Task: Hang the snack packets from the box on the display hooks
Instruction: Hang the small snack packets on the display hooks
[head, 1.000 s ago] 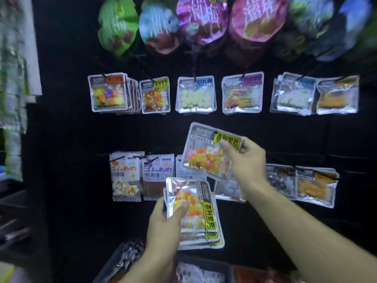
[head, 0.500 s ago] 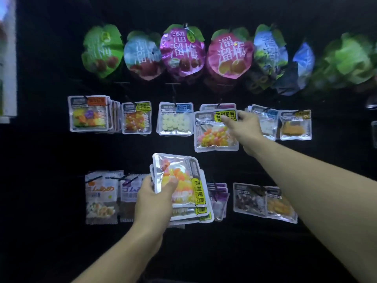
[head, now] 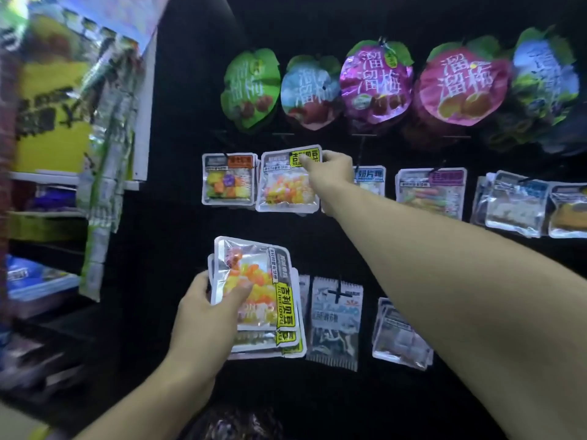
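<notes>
The right hand (head: 330, 173) reaches far forward on an outstretched bare arm, thumb and fingers pinching closed. The left hand (head: 206, 315) is nearer and lower, its forearm rising from below, fingers curled in a grip, thumb forward.

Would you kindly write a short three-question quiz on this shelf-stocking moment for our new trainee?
1. True or false: the right hand pinches the yellow-label packet at its top corner.
2. What does the left hand hold? A) one round plum bag B) a stack of yellow-label packets C) nothing
3. Fill in: the raised packet sits directly right of the ___-label packet.

Key: 1 true; 2 B; 3 orange.
</notes>
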